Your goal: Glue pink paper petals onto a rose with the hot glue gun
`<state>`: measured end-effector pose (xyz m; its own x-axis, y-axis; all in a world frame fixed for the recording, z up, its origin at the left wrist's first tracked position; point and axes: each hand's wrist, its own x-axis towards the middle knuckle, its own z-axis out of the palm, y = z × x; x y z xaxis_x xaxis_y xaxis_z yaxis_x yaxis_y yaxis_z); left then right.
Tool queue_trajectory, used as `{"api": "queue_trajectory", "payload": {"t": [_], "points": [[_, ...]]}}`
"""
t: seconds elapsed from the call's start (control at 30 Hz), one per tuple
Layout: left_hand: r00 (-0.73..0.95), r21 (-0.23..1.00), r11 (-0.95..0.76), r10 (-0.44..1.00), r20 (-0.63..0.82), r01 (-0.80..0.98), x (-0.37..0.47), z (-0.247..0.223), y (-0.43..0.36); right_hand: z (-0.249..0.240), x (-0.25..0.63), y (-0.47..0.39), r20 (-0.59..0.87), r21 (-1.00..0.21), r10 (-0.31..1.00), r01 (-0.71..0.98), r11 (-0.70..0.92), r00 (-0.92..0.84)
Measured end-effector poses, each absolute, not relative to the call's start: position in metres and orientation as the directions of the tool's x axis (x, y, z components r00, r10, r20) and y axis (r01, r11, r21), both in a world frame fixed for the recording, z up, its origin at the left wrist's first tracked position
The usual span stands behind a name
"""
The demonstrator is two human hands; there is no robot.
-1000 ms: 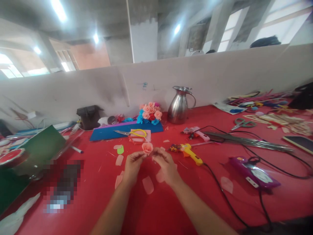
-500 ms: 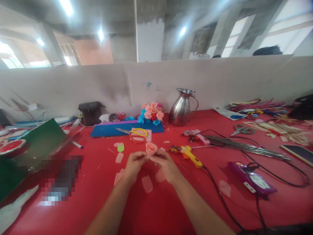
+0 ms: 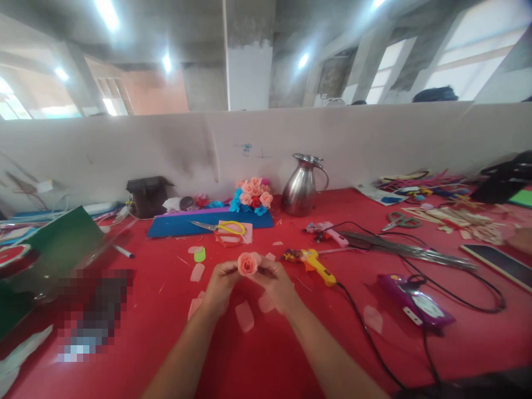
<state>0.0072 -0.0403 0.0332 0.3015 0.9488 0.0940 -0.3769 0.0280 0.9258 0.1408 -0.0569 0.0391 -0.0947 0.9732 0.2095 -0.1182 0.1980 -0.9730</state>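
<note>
Pinching pink flower between left hand and right hand, both closed at its lower edges; we hold it above red table, front facing us, probably to avoid crushing it. Loose pink pieces lie near hands, likely for easy reach. Yellow glue gun rests beside right hand, seemingly for ready access. Yellow-handled scissors sit beyond flower, perhaps parked clear.

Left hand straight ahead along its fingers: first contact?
The layered pink artificial rose, which the left hand is touching. Past that, probably the right hand, on the flower's other side; depth is hard to judge from this single view.
</note>
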Motion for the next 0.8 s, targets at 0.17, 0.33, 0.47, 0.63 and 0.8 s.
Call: {"api": "queue_trajectory", "payload": {"t": [0.17, 0.33, 0.47, 0.63, 0.8], "points": [[0.235, 0.907, 0.032, 0.969, 0.074, -0.419, 0.008, 0.026, -0.037, 0.04, 0.14, -0.057, 0.239, -0.965, 0.968, -0.129, 0.228, -0.074], [0.136, 0.88, 0.054, 0.991, 0.012, -0.472, 0.006, 0.025, -0.033, 0.044, 0.14, -0.059, 0.2, -0.963, 0.98, -0.185, 0.198, 0.006], [0.078, 0.882, 0.004, 0.996, 0.037, -0.472, 0.005, 0.024, -0.029, 0.048, 0.145, -0.059, 0.181, -0.973, 0.978, -0.124, 0.193, 0.103], [0.03, 0.874, -0.023, 0.999, 0.043, -0.485, 0.004, 0.022, -0.024, 0.059, 0.187, -0.057, 0.295, -0.932, 0.932, 0.28, 0.231, 0.213], [0.016, 0.861, -0.015, 1.0, 0.027, -0.509, 0.004, 0.022, -0.024, 0.047, 0.269, -0.06, 0.354, -0.645, 0.869, 0.763, -0.041, 0.345]]}}
